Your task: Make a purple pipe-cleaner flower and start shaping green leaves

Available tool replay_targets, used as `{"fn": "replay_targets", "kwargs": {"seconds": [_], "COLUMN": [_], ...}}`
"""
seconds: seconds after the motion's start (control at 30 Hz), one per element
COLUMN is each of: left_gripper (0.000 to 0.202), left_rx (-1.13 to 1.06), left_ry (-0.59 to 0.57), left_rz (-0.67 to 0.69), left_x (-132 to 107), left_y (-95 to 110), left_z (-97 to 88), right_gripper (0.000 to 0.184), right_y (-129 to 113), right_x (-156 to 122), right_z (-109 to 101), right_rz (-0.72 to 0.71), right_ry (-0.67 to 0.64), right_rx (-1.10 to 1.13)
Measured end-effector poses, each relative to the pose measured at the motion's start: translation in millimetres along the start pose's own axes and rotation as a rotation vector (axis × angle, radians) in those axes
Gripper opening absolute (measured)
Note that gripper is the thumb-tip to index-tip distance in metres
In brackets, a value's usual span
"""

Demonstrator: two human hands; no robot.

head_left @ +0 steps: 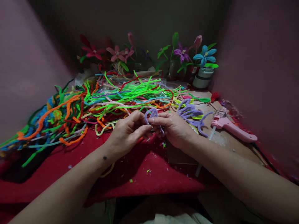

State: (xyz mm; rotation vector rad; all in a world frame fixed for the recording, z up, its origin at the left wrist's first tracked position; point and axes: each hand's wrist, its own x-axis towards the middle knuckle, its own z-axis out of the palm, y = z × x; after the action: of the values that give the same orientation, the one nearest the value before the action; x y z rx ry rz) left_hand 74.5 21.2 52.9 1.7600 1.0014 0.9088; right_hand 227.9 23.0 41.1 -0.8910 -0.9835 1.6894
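Observation:
Between my two hands is a purple pipe cleaner (151,114) bent into a looped, petal-like shape. My left hand (130,129) pinches its left and lower side with thumb and fingers. From the right, my right hand (174,126) grips the same piece, its thumb and forefinger closed on the loop. One purple end hangs down between the hands. The fingertips partly hide where the piece is held. Just right of my right hand lies a cluster of purple bent pipe cleaners (190,110).
A heap of coloured pipe cleaners (140,91) spreads across the red cloth (144,174). At right, a pink glue gun (233,127) rests on cardboard (182,155). Behind stand pipe-cleaner flowers, including a blue flower (205,56) above a white jar (203,78). Walls flank both sides.

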Motion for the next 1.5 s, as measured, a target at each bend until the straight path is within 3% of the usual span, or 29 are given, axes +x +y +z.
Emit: {"fn": "replay_targets", "kwargs": {"seconds": [0.23, 0.47, 0.6, 0.73, 0.97, 1.13, 1.3, 1.5], "left_gripper": [0.024, 0.017, 0.011, 0.022, 0.037, 0.019, 0.022, 0.027], "left_rx": [0.0, 0.087, 0.375, 0.549, 0.483, 0.261, 0.092, 0.074], "left_ry": [-0.104, -0.184, -0.163, -0.192, -0.205, -0.307, -0.217, -0.173], "left_rz": [-0.102, -0.182, -0.048, 0.103, 0.009, -0.113, -0.224, -0.277], "left_x": [4.0, 2.5, 1.6, 0.4, 1.4, 2.5, 4.8, 5.7], "left_y": [0.0, 6.0, -4.8, -15.8, -13.6, -0.3, 2.2, -2.9], "left_z": [-2.3, -1.2, -1.2, -2.2, -1.6, -6.4, -8.6, -10.2], "right_gripper": [0.007, 0.011, 0.009, 0.01, 0.01, 0.012, 0.014, 0.016], "right_y": [2.2, 10.3, 15.1, 17.9, 13.4, 12.1, 13.1, 14.2], "right_x": [1.0, 3.1, 5.0, 6.4, 4.5, 3.2, 3.6, 3.7], "right_z": [1.0, -2.2, -2.4, -1.8, -0.3, -1.3, -2.7, -2.3], "right_rz": [-0.016, -0.012, 0.016, 0.04, 0.078, 0.053, -0.053, -0.101], "right_ry": [0.008, -0.018, 0.018, 0.054, 0.08, 0.047, 0.077, 0.071], "right_rx": [0.076, 0.057, 0.083, 0.081, 0.03, -0.013, -0.059, -0.106]}}
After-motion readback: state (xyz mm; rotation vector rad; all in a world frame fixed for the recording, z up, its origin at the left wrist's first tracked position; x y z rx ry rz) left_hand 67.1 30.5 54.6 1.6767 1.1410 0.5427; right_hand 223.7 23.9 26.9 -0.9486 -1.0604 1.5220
